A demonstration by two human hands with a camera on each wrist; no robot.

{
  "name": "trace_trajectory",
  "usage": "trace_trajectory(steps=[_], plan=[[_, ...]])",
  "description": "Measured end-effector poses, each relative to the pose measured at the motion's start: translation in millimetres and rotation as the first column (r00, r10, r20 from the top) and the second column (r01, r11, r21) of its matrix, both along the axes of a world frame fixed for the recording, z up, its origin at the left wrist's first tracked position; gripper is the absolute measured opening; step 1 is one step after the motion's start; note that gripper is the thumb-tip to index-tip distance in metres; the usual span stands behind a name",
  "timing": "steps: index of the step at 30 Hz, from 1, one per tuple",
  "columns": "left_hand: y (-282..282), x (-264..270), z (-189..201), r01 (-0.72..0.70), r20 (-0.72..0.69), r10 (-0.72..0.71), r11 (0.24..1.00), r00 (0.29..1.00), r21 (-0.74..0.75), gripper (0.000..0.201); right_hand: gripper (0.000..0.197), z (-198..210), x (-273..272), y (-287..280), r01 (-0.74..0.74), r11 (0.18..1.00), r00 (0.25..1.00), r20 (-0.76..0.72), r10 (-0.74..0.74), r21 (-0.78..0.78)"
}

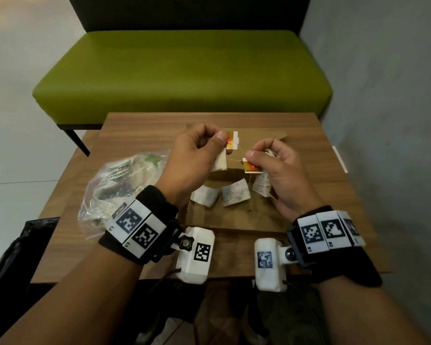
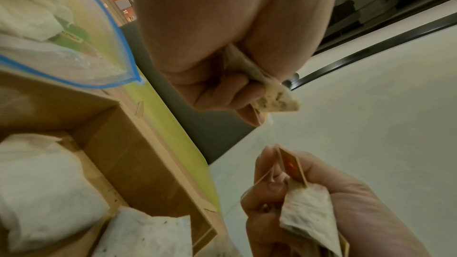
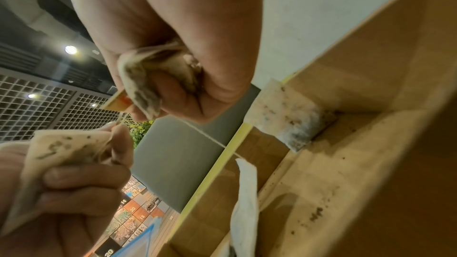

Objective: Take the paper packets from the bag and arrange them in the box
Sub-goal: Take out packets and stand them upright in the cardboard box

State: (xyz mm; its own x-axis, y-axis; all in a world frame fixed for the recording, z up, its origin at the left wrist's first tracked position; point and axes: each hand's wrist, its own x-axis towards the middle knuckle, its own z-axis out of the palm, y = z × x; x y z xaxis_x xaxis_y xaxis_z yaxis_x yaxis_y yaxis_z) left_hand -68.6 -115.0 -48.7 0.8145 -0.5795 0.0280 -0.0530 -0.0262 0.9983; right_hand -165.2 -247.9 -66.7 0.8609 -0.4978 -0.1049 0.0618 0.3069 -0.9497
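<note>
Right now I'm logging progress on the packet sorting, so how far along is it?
Done: three packets already stand in the box. In hand: the left hand pinches one packet and the right hand holds another, both above the box, their strings apparently tangled together. Left: the plastic bag on the table holds more packets.

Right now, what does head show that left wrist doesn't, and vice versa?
Head only: the whole table, the green bench, both wrist cameras, and three packets in the box.
Left wrist only: the bag's blue zip edge up close, and the underside of the left hand gripping its packet.
Both: the right hand holding a packet and tag, the string between the hands, the box and the bag.
</note>
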Motion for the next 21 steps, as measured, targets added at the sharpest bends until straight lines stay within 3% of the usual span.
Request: trace_trajectory(steps=[11, 21], plan=[[1.3, 3.1, -6.6, -0.112, 0.16, 0.101, 0.992, 0.982, 0.057, 0.012, 0.009, 0.5, -4.5, -2.6, -0.176, 0.979, 0.982, -0.085, 0.168, -0.102], [0.6, 4.8, 1.0, -0.08, -0.086, 0.075, 0.995, 0.993, -0.062, 0.013, 0.015, 1.5, -2.0, -0.9, -0.168, 0.976, 0.98, -0.129, 0.151, -0.137]])
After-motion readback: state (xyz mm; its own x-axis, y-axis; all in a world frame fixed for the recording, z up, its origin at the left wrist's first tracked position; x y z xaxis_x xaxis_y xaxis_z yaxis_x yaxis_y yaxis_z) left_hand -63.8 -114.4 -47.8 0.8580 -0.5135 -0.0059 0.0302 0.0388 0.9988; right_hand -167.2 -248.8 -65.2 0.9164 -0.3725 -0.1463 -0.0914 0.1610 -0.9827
